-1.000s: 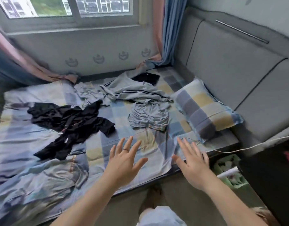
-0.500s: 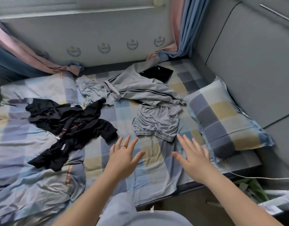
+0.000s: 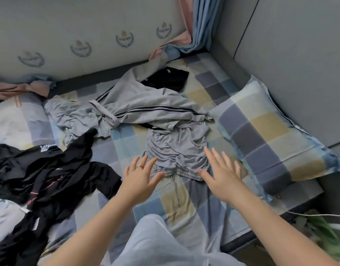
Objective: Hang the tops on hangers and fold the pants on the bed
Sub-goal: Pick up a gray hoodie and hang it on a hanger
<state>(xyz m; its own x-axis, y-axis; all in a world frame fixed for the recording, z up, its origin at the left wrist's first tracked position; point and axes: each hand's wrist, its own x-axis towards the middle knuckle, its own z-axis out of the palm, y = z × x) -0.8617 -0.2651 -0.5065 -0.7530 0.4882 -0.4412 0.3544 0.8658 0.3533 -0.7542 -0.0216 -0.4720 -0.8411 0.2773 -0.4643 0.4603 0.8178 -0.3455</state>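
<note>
Grey shorts (image 3: 178,150) with a drawstring waistband lie crumpled on the checked bed (image 3: 125,143), waistband toward me. My left hand (image 3: 141,178) hovers with spread fingers at the waistband's left end, a ring on one finger. My right hand (image 3: 222,174), fingers straight, reaches over the waistband's right end. Neither hand grips anything. Behind the shorts lies a grey garment with dark stripes (image 3: 146,110), and a small black garment (image 3: 169,78) beyond it. A pile of black clothes (image 3: 50,171) lies at the left.
A checked pillow (image 3: 269,135) lies right of the shorts against the grey padded headboard (image 3: 292,54). Pink and blue curtains (image 3: 196,25) hang in the far corner. My knee in light fabric (image 3: 155,240) rests at the bed's near edge. A white cable (image 3: 318,215) runs at the lower right.
Both hands have moved forward over the bed and now reach the shorts' waistband. The view has dropped and come closer to the bed; the window is out of sight.
</note>
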